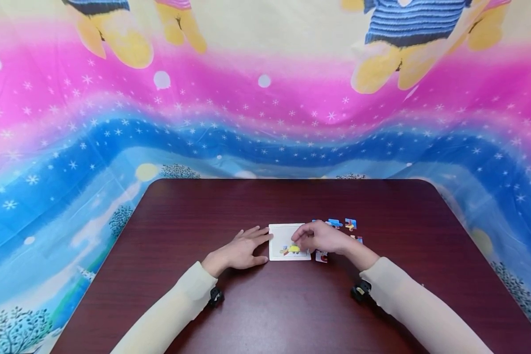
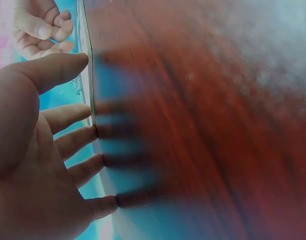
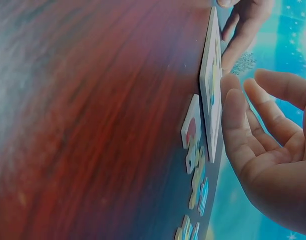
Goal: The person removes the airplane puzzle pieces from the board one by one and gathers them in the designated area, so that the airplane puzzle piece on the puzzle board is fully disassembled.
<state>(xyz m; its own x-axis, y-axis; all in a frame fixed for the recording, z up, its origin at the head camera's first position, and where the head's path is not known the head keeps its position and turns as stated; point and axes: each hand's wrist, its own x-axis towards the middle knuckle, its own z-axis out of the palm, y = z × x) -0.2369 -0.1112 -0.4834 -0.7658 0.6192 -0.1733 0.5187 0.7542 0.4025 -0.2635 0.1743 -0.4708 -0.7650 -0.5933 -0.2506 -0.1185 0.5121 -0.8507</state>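
A white puzzle board with a raised rim lies flat on the table. Along its lower part are coloured pieces, including a yellow shape. My left hand rests on the table with fingers spread, the fingertips at the board's left edge. Over the board's right side hovers my right hand, its fingers bent and fingertips above the board. In the right wrist view, no piece shows between the thumb and fingers of that hand. Several loose jigsaw pieces lie just right of the board, some partly hidden under the right hand.
The dark red-brown wooden table has rounded far corners. Behind it hangs a cloth backdrop with pink and blue bands, snowflakes and cartoon figures. Another loose piece lies by the board's lower right corner.
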